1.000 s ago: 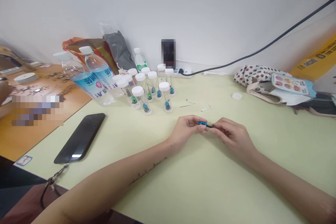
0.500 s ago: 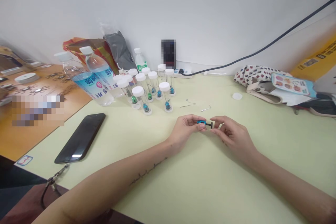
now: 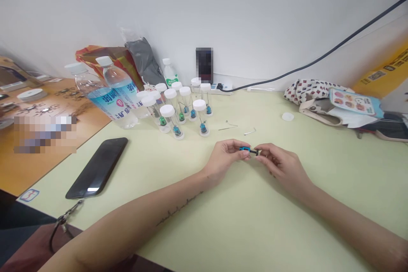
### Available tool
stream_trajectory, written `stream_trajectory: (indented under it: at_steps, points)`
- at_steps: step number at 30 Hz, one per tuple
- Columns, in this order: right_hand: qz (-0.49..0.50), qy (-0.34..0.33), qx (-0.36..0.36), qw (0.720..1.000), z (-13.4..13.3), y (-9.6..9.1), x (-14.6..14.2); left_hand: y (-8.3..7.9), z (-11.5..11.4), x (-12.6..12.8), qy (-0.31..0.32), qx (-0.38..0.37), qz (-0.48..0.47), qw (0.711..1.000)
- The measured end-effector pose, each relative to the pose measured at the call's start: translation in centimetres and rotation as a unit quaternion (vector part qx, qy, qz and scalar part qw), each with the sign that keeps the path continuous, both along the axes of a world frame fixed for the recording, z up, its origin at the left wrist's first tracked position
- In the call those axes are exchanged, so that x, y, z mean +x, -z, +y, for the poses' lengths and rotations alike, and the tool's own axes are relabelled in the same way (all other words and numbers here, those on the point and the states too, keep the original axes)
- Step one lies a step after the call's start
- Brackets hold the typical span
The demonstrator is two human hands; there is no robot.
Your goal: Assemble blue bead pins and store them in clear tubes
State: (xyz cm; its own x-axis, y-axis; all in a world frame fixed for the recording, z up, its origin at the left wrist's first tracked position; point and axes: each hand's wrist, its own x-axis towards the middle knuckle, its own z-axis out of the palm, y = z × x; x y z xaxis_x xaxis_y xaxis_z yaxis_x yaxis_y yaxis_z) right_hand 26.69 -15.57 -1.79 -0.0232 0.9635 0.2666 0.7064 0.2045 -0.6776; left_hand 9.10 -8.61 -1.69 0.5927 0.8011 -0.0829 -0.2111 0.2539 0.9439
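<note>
My left hand (image 3: 225, 157) pinches a small blue part (image 3: 245, 149) between thumb and fingers, just above the pale green table (image 3: 223, 212). My right hand (image 3: 280, 165) pinches the short black piece (image 3: 254, 151) that sticks out of the blue part's right end. The two hands meet at the middle of the table. Behind them lie a thin bent wire (image 3: 228, 127) and a small metal hex key (image 3: 250, 131).
Several clear vials with white caps (image 3: 174, 110) stand behind the hands, with two water bottles (image 3: 116, 93) to their left. A black phone (image 3: 98, 166) lies at the left. A loose white cap (image 3: 287, 116), a patterned bag (image 3: 314, 95) and a black cable (image 3: 318, 57) are at the right.
My right hand's fingers let go a little of the black piece half a second ago and have closed on it again. The left hand has barely moved.
</note>
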Motion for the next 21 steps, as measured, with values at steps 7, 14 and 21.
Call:
stream_trajectory:
  at_steps: [7,14,21]
  points:
    - [-0.001,-0.001,-0.01,1.0,-0.04,-0.13,-0.01,-0.01,0.0,0.02,0.003,0.003,0.004,1.0]
    - [0.003,-0.002,-0.015,1.0,-0.07,-0.23,-0.08,0.0,0.01,-0.02,0.003,0.002,0.007,1.0]
    - [0.004,-0.005,-0.014,1.0,-0.03,-0.14,0.01,-0.06,-0.02,0.03,0.001,-0.005,0.004,1.0]
